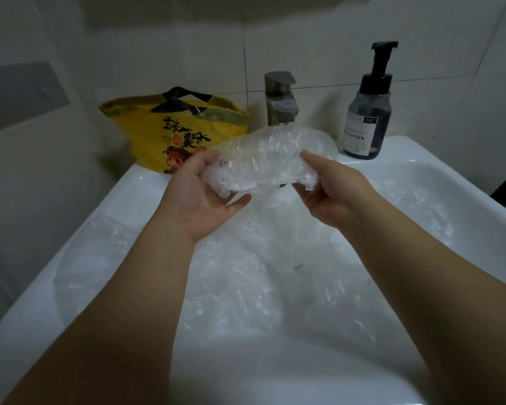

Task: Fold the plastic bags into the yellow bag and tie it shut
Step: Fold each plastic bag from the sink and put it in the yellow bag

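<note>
A crumpled clear plastic bag (270, 154) is held above the white sink between both hands. My left hand (205, 197) grips its left end, palm up, fingers curled under the bunched plastic. My right hand (330, 188) pinches its right end between thumb and fingers. The yellow bag (164, 133) with black handles and a cartoon print stands open on the sink's back left corner, just behind my left hand. Several more clear plastic bags (246, 276) lie heaped in the basin under my forearms.
The white sink (421, 150) fills the lower view. A metal faucet (281, 97) rises behind the held bag. A dark pump bottle (367, 118) stands on the back right ledge. Tiled walls close in behind and at the left.
</note>
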`<state>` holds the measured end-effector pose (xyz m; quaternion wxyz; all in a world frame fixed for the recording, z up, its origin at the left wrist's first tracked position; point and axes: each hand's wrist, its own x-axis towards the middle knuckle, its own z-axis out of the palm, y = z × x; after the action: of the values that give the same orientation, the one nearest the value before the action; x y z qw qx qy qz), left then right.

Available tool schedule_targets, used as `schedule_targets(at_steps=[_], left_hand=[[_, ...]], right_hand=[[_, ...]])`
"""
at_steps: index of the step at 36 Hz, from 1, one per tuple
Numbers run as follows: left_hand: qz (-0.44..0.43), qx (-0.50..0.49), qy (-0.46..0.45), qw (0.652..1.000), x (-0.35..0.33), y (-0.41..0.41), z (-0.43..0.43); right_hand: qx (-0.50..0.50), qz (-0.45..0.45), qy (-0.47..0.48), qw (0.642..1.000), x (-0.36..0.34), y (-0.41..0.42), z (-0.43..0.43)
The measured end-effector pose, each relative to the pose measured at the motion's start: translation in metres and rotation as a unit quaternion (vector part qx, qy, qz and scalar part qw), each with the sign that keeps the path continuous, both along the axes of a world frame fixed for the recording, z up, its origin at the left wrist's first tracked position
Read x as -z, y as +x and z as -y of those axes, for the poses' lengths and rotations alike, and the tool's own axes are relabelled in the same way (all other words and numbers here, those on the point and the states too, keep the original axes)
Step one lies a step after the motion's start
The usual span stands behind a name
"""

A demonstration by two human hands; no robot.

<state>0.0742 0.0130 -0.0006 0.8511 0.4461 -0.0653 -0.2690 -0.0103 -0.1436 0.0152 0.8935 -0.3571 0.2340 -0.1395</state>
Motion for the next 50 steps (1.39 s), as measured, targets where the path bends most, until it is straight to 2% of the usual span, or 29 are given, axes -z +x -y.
schedule_targets(at_steps=[5, 9, 16, 20, 23, 26, 29, 33, 36, 44, 50], left_hand=[[-0.034, 0.036, -0.016, 0.999, 0.001, 0.002, -0.002], [-0.022, 0.050, -0.026, 0.998, 0.000, -0.001, 0.001], [0.008, 0.128, 0.082, 0.988, 0.005, -0.004, 0.006], [0.046, 0.160, 0.144, 0.975, 0.010, -0.004, 0.007], [0.060, 0.184, 0.124, 0.973, 0.009, -0.007, 0.009], [0.066, 0.174, 0.126, 0.974, 0.009, -0.009, 0.011], [0.058, 0.138, 0.120, 0.981, 0.007, -0.010, 0.013], [0.007, 0.052, 0.038, 0.998, 0.004, -0.003, 0.011], [-0.021, 0.001, 0.000, 1.000, 0.003, 0.003, 0.006], [-0.001, -0.001, -0.015, 1.000, 0.002, 0.006, -0.002], [0.013, 0.005, -0.017, 1.000, 0.004, 0.009, -0.006]], right_hand=[[-0.001, -0.056, -0.055, 0.997, 0.000, -0.001, -0.001], [-0.009, -0.089, -0.111, 0.990, 0.004, 0.002, -0.001], [-0.046, -0.100, -0.167, 0.980, 0.008, 0.005, -0.003], [-0.116, -0.044, -0.209, 0.970, 0.006, 0.004, -0.007], [-0.180, 0.019, -0.194, 0.964, 0.004, 0.001, -0.011], [-0.199, 0.038, -0.192, 0.960, 0.004, 0.001, -0.015], [-0.154, 0.040, -0.183, 0.970, 0.006, 0.003, -0.015], [-0.084, 0.028, -0.131, 0.987, 0.004, 0.006, -0.006], [-0.057, -0.007, -0.126, 0.990, 0.005, 0.007, -0.001], [-0.041, -0.088, -0.122, 0.988, 0.009, 0.009, 0.001], [-0.046, -0.018, -0.026, 0.998, 0.000, 0.005, 0.003]])
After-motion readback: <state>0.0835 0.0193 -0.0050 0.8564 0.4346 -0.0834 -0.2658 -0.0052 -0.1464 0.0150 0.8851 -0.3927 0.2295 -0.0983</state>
